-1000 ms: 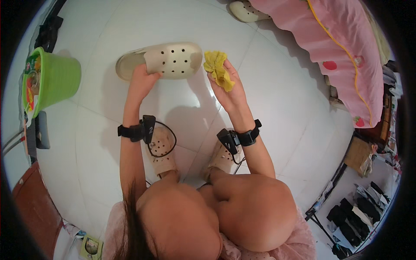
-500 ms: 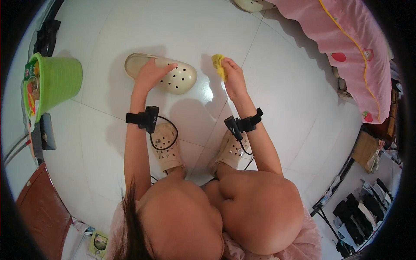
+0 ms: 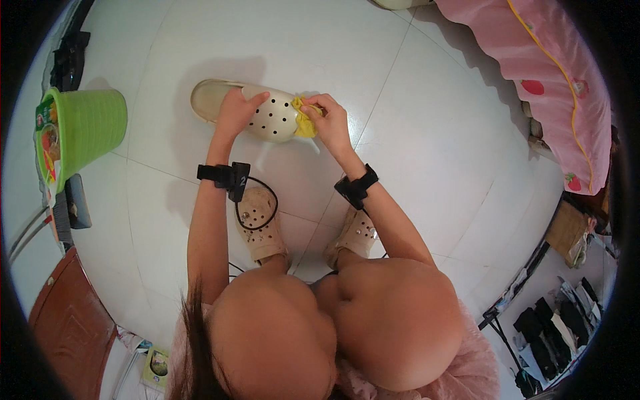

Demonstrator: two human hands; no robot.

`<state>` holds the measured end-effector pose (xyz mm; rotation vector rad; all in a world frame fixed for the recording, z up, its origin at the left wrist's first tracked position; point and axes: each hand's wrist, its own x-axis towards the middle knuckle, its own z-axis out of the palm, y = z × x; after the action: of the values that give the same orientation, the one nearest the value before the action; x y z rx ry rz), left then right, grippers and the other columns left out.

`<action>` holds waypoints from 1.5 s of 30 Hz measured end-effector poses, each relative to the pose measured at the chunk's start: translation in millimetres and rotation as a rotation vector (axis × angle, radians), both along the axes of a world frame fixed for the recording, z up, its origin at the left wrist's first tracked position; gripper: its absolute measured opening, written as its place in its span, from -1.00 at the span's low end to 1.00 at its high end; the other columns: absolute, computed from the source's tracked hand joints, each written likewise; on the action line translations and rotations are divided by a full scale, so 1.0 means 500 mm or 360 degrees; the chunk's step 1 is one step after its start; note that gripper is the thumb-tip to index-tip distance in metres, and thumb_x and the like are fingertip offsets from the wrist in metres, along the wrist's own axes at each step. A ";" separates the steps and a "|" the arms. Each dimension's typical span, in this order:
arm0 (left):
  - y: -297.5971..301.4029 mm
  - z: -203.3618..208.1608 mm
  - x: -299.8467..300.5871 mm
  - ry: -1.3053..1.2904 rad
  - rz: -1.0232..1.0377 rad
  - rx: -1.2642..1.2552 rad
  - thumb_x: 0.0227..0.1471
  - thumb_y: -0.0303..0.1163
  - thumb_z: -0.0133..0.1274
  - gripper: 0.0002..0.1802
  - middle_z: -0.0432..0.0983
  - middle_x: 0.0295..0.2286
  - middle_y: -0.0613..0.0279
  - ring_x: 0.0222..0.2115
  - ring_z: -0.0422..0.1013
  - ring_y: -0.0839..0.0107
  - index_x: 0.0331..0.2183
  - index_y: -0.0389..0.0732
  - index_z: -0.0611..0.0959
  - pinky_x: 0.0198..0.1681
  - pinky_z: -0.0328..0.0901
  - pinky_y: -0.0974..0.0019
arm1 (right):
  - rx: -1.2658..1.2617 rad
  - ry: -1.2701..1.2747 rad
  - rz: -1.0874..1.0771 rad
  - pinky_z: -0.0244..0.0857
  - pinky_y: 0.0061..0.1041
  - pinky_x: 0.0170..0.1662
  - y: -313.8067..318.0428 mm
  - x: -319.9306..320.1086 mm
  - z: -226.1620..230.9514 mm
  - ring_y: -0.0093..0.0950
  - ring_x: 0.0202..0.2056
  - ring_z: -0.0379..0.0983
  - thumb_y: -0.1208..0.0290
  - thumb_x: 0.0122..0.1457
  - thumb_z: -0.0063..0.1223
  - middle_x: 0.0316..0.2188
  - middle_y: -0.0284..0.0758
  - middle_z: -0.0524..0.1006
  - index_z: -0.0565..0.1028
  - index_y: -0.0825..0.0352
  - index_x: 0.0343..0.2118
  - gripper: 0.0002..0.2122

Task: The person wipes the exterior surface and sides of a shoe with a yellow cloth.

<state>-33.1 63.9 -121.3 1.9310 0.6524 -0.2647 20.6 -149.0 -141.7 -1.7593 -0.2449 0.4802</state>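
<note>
A cream clog [image 3: 283,119] with round holes over its toe is held just above or on the tiled floor; I cannot tell which. My left hand [image 3: 237,113] grips it at the foot opening, with the thumb lying along the upper and the other fingers hidden. At the clog's toe end, a crumpled yellow cloth [image 3: 306,127] presses against the surface. My right hand [image 3: 328,121] pinches this cloth between thumb and fingers. Black straps with small devices are fastened round both my wrists.
Beige clogs [image 3: 262,227] are on my feet below my hands. A green bin [image 3: 97,127] stands at the left. Pink strawberry-patterned fabric [image 3: 533,67] hangs at the upper right. Another cream clog [image 3: 399,3] shows at the top edge. Dark folded items [image 3: 540,340] lie at lower right.
My right hand has moved left with the yellow cloth, from beside the clog onto its toe. My left hand stays on the clog.
</note>
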 end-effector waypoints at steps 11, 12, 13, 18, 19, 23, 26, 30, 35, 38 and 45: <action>-0.017 -0.043 -0.009 -0.0319 0.0040 0.0345 0.03 -0.15 0.17 -0.62 0.55 -0.63 0.13 -0.60 0.48 0.33 -0.41 -0.35 0.66 -0.46 0.34 0.23 | -0.0104 -0.0005 0.0021 0.33 -0.56 -0.20 0.036 0.029 0.015 -0.49 -0.34 0.46 0.57 0.12 0.15 -0.34 -0.29 0.53 0.51 0.44 -0.34 -0.92; -0.019 -0.036 -0.008 -0.0157 0.0063 0.0302 0.03 -0.13 0.15 -0.64 0.58 -0.55 0.05 -0.51 0.50 0.17 -0.38 -0.29 0.68 -0.40 0.36 0.17 | -0.0175 0.0004 0.0108 0.33 -0.58 -0.17 0.036 0.035 0.010 -0.54 -0.32 0.44 0.56 0.13 0.16 -0.32 -0.32 0.54 0.51 0.43 -0.33 -0.91; -0.023 -0.030 -0.007 0.0004 0.0084 0.0259 0.03 -0.10 0.14 -0.64 0.60 -0.47 -0.02 -0.43 0.53 0.01 -0.36 -0.23 0.69 -0.34 0.37 0.11 | -0.0186 0.0006 0.0108 0.33 -0.58 -0.17 0.030 0.031 0.008 -0.54 -0.32 0.44 0.56 0.13 0.16 -0.32 -0.32 0.54 0.51 0.43 -0.33 -0.91; -0.027 -0.022 -0.013 -0.0003 0.0143 0.0268 0.04 -0.13 0.13 -0.66 0.60 -0.47 -0.02 -0.42 0.53 0.01 -0.36 -0.23 0.69 -0.35 0.37 0.10 | -0.0056 -0.0050 -0.0057 0.34 -0.51 -0.23 0.020 -0.015 0.017 -0.38 -0.37 0.47 0.56 0.11 0.15 -0.38 -0.25 0.52 0.50 0.45 -0.36 -0.91; -0.030 -0.027 -0.013 -0.0014 0.0140 0.0330 0.04 -0.13 0.13 -0.67 0.60 -0.48 -0.02 -0.43 0.52 0.00 -0.37 -0.23 0.69 -0.36 0.37 0.10 | -0.0055 -0.0047 -0.0050 0.34 -0.51 -0.23 0.027 -0.007 0.015 -0.38 -0.37 0.47 0.56 0.11 0.15 -0.38 -0.25 0.52 0.50 0.45 -0.36 -0.91; -0.036 -0.022 -0.014 -0.0046 0.0192 0.0320 0.03 -0.13 0.14 -0.67 0.59 -0.49 -0.02 -0.44 0.52 -0.01 -0.38 -0.24 0.69 -0.38 0.37 0.11 | -0.0162 0.0042 -0.0035 0.34 -0.51 -0.22 0.040 0.011 0.015 -0.37 -0.35 0.48 0.55 0.11 0.15 -0.37 -0.24 0.52 0.49 0.44 -0.37 -0.91; -0.035 -0.018 -0.012 -0.0036 0.0232 0.0203 0.02 -0.13 0.16 -0.65 0.59 -0.50 -0.02 -0.45 0.51 -0.04 -0.38 -0.26 0.68 -0.39 0.37 0.11 | -0.0114 0.0060 -0.0071 0.33 -0.52 -0.22 0.005 -0.012 0.002 -0.37 -0.36 0.47 0.53 0.12 0.14 -0.37 -0.23 0.52 0.49 0.44 -0.36 -0.91; -0.028 -0.024 -0.023 -0.0080 0.0232 0.0324 0.02 -0.15 0.18 -0.65 0.59 -0.52 -0.01 -0.48 0.52 0.03 -0.39 -0.29 0.68 -0.40 0.36 0.13 | -0.0161 -0.0007 -0.0113 0.34 -0.52 -0.22 0.029 -0.015 0.022 -0.40 -0.35 0.47 0.52 0.14 0.13 -0.36 -0.22 0.52 0.48 0.46 -0.36 -0.89; -0.037 -0.010 -0.010 0.0003 0.0291 0.0144 0.02 -0.16 0.19 -0.66 0.58 -0.54 -0.02 -0.51 0.51 0.03 -0.41 -0.30 0.68 -0.41 0.36 0.13 | -0.0164 -0.0005 -0.0044 0.34 -0.52 -0.21 0.028 0.005 0.013 -0.42 -0.35 0.47 0.52 0.15 0.12 -0.36 -0.23 0.52 0.48 0.46 -0.37 -0.89; -0.037 -0.022 -0.009 -0.0049 0.0319 0.0089 0.00 -0.13 0.20 -0.64 0.58 -0.55 -0.02 -0.52 0.50 0.00 -0.42 -0.30 0.68 -0.42 0.35 0.12 | -0.0144 0.0021 -0.0118 0.34 -0.53 -0.22 0.012 -0.011 0.000 -0.41 -0.35 0.47 0.52 0.15 0.12 -0.35 -0.23 0.51 0.48 0.46 -0.36 -0.89; -0.034 -0.014 -0.010 0.0007 0.0252 0.0269 -0.01 -0.10 0.19 -0.61 0.58 -0.55 -0.03 -0.49 0.52 0.00 -0.42 -0.30 0.68 -0.41 0.36 0.11 | -0.0237 0.0062 -0.0032 0.32 -0.56 -0.16 0.034 -0.001 0.038 -0.48 -0.28 0.44 0.52 0.17 0.12 -0.30 -0.28 0.50 0.48 0.45 -0.35 -0.90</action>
<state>-38.0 46.9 -128.1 2.0261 0.8492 -0.1175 19.9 -131.9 -122.7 -1.8940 -0.1671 0.5286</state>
